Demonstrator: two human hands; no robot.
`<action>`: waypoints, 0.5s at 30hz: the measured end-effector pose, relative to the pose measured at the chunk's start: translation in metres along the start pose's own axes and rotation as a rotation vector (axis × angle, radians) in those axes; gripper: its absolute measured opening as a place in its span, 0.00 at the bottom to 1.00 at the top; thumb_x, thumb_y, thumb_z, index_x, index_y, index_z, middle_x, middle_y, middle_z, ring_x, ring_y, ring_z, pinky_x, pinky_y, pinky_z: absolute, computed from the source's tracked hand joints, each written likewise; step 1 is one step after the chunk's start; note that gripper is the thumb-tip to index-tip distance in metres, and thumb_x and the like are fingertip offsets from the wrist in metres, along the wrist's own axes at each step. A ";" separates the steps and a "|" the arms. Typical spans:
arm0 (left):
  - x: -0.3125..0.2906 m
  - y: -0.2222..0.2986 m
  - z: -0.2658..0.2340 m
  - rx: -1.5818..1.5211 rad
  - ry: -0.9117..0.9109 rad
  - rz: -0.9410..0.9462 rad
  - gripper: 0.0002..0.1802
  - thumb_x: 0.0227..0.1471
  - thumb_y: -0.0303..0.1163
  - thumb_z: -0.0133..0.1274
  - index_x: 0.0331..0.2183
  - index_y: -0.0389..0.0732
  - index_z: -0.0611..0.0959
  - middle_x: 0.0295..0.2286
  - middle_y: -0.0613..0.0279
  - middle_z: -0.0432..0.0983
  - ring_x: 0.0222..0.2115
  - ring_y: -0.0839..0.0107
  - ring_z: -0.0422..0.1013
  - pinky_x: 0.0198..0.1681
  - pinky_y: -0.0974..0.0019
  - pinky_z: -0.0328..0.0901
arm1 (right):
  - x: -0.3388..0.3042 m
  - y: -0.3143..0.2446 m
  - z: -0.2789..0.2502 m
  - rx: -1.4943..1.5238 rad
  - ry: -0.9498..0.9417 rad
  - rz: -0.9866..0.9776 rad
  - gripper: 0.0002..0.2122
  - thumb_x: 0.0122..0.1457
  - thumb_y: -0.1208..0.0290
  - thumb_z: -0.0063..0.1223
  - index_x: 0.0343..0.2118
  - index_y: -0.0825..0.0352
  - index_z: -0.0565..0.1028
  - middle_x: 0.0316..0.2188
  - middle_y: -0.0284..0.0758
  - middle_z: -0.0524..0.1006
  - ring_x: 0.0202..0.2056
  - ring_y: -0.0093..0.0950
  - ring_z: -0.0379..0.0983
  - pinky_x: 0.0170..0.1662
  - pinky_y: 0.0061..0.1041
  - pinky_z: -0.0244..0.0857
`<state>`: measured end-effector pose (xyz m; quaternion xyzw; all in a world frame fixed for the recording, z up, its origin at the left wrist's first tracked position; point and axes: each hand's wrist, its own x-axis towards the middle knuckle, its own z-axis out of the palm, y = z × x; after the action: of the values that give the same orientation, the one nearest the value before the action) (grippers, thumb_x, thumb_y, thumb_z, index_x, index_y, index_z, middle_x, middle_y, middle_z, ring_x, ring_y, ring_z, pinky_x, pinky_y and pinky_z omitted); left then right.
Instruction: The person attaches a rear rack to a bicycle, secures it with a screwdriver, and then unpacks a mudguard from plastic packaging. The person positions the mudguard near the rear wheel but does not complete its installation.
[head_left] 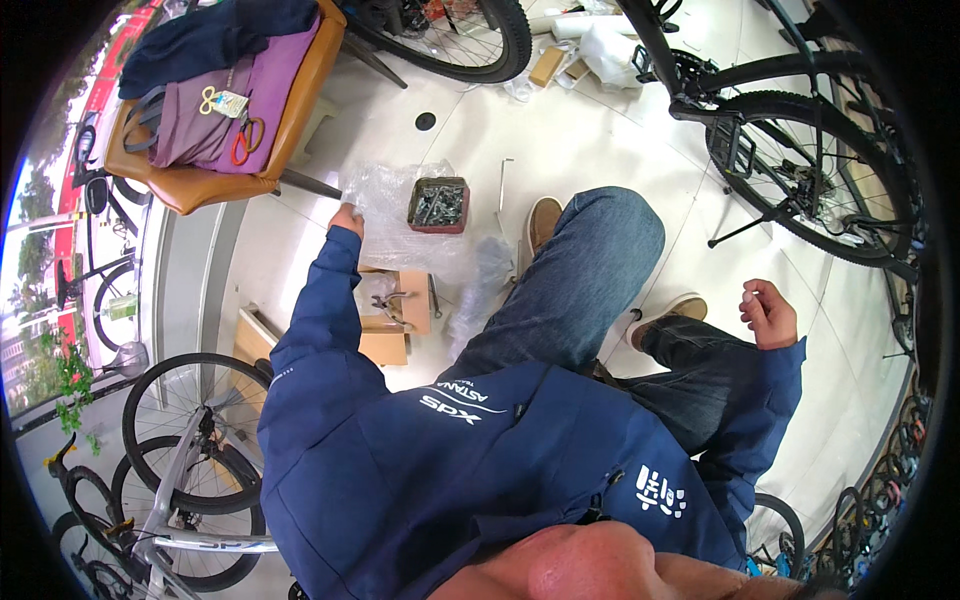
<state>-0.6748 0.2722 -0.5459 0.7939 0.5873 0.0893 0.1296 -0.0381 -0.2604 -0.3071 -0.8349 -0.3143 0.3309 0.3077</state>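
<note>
Blue jacket sleeves fill the near view, a white emblem on the chest and another low on the right side. Seated on the floor (600,150), the person stretches the left hand (346,217) far forward; its grip pinches the edge of a clear plastic sheet (385,195). The right hand (768,312) hangs loosely curled above the right knee, grasping nothing I can make out. To lift the sheet well, I judge it best drawn slowly and low, since the small reddish tray of bolts (438,204) rests on it and could tip. Just nearer lie flat cardboard boxes (395,320) with pliers (388,300) on top. Far left, a tan chair (300,110) carries a purple bag (215,115) with a small pale tag (228,102).
</note>
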 end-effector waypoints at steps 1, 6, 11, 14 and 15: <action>-0.005 -0.001 0.001 0.071 -0.090 -0.042 0.21 0.53 0.34 0.57 0.48 0.36 0.80 0.39 0.35 0.80 0.42 0.40 0.77 0.49 0.48 0.71 | -0.001 0.001 -0.001 -0.002 -0.006 -0.002 0.12 0.68 0.63 0.54 0.47 0.64 0.76 0.27 0.30 0.79 0.27 0.17 0.74 0.30 0.18 0.67; -0.025 0.034 0.023 0.483 -0.306 -0.074 0.28 0.46 0.43 0.64 0.49 0.44 0.82 0.46 0.42 0.77 0.49 0.38 0.72 0.54 0.53 0.69 | -0.009 0.009 -0.003 -0.012 -0.018 0.022 0.11 0.68 0.64 0.53 0.48 0.65 0.75 0.26 0.30 0.79 0.26 0.17 0.73 0.29 0.18 0.66; -0.002 0.092 0.131 -0.939 -0.375 -0.545 0.18 0.62 0.45 0.54 0.34 0.38 0.82 0.24 0.48 0.81 0.26 0.50 0.79 0.30 0.53 0.76 | -0.016 0.015 -0.005 -0.014 -0.027 0.116 0.13 0.68 0.63 0.53 0.48 0.66 0.75 0.27 0.30 0.78 0.27 0.18 0.73 0.30 0.19 0.67; -0.026 0.109 0.226 -1.116 -0.582 -1.123 0.29 0.62 0.55 0.52 0.47 0.36 0.75 0.36 0.40 0.79 0.33 0.45 0.78 0.39 0.44 0.75 | -0.017 0.016 -0.005 0.002 -0.037 0.147 0.13 0.68 0.64 0.54 0.49 0.67 0.75 0.27 0.31 0.78 0.27 0.18 0.73 0.32 0.19 0.68; -0.035 0.111 0.254 -1.162 -0.544 -1.269 0.30 0.62 0.57 0.50 0.47 0.37 0.74 0.37 0.41 0.78 0.34 0.45 0.77 0.40 0.45 0.76 | -0.016 0.015 -0.005 0.014 -0.049 0.150 0.13 0.68 0.64 0.54 0.48 0.67 0.75 0.26 0.31 0.78 0.27 0.18 0.73 0.32 0.19 0.68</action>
<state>-0.5094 0.1826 -0.7520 0.1235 0.7265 0.0930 0.6696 -0.0388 -0.2832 -0.3095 -0.8458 -0.2558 0.3754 0.2799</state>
